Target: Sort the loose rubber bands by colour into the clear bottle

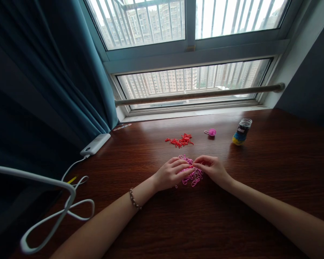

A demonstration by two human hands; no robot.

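Note:
A heap of small pink elastic bands [194, 176] lies on the dark wooden table [232, 216] between my hands. My left hand [169, 174] rests on the heap's left side, fingers curled and pinched over the bands. My right hand [212, 167] meets it from the right, fingertips pinched together at a reddish band where both hands touch. Farther back lies a separate heap of red bands [180, 140]. A bead bracelet [134, 199] circles my left wrist.
A pink lid [211, 132] and a small open jar [242, 131] holding coloured bands stand at the back right. A white power bank [95, 144] with a looping white cable [70, 201] lies at the left by the blue curtain [56, 72]. The window [191, 82] runs behind.

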